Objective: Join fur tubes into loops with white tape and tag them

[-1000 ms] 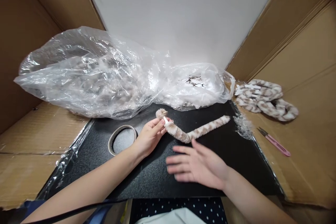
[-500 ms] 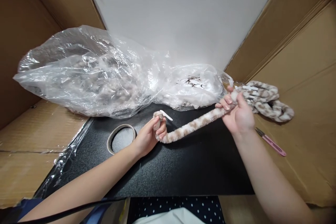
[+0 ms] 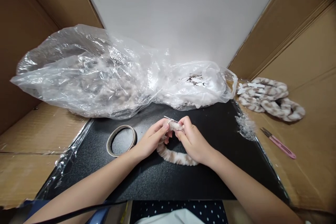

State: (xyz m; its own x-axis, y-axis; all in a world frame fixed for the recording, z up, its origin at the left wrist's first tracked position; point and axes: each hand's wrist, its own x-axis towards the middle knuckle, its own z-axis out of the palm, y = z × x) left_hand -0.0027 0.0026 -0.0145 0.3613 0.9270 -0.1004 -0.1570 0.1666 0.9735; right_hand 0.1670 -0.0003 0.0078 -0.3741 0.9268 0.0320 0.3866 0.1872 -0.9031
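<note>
Two hands, both yours, meet over the middle of the black work surface (image 3: pixel 147 185), and the furry brown-and-white strip (image 3: pixel 178 158) is bent into a loop between them. Your left hand (image 3: pixel 153 139) closes its thumb and fingers narrowly on the strip; your right hand (image 3: pixel 194 142) pinches it just beside, fingertips drawn in tight. A thin white piece (image 3: pixel 170 118) pokes out above the pinch. You look to be bringing the strip's ends together, though your fingers hide whether they touch. The move from here seems to call for a steady left grip and fine, lined-up work from the right.

Around you, a ring-shaped roll (image 3: pixel 108 143) lies near your left forearm. A big clear bag (image 3: pixel 99 84) of fluffy stuff spreads across the back, a smaller bag (image 3: pixel 204 92) beside it. On the cardboard at the right sit furry loops (image 3: pixel 285 109) and pink-handled snips (image 3: pixel 282 147); clear plastic scraps (image 3: pixel 245 126) hug that edge. Cardboard panels (image 3: pixel 296 38) flank a pale wall (image 3: pixel 181 14).
</note>
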